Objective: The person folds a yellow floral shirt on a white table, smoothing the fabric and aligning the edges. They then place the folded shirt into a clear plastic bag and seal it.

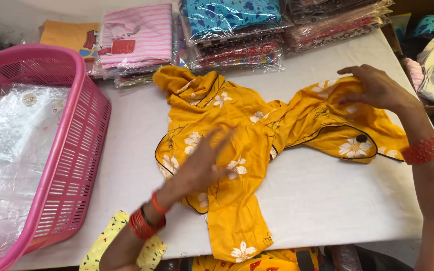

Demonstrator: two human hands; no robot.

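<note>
Lying spread on the white tabletop (327, 200) is a yellow garment (242, 130) with white flowers printed on it and a thin dark piping along its edges. It sits in the middle of the tabletop, partly folded, with one narrow part reaching toward the near edge.

The left hand (202, 163) rests flat on the left half of the garment. Its grip is spread, the fingers are open and a little blurred, and it pinches nothing. Red and orange bangles are around the left wrist.

The right hand (375, 90) is on the far right part of the garment. Its grip is pressed together on the cloth, with the fingertips pinching a fold of the yellow fabric and lifting it slightly from the tabletop. A red bangle is around the right wrist too.

On the left side stands a pink plastic basket (76, 150), touching the tabletop edge area, with clear plastic bags (11, 150) inside it. Along the far edge of the tabletop lie several packed garments in clear wrapping: a pink striped one (136, 35), a blue patterned one (232, 12), and darker ones (337, 25) beside it. A yellow strip of cloth with small prints (106, 241) hangs at the near edge, just below the left wrist.
</note>
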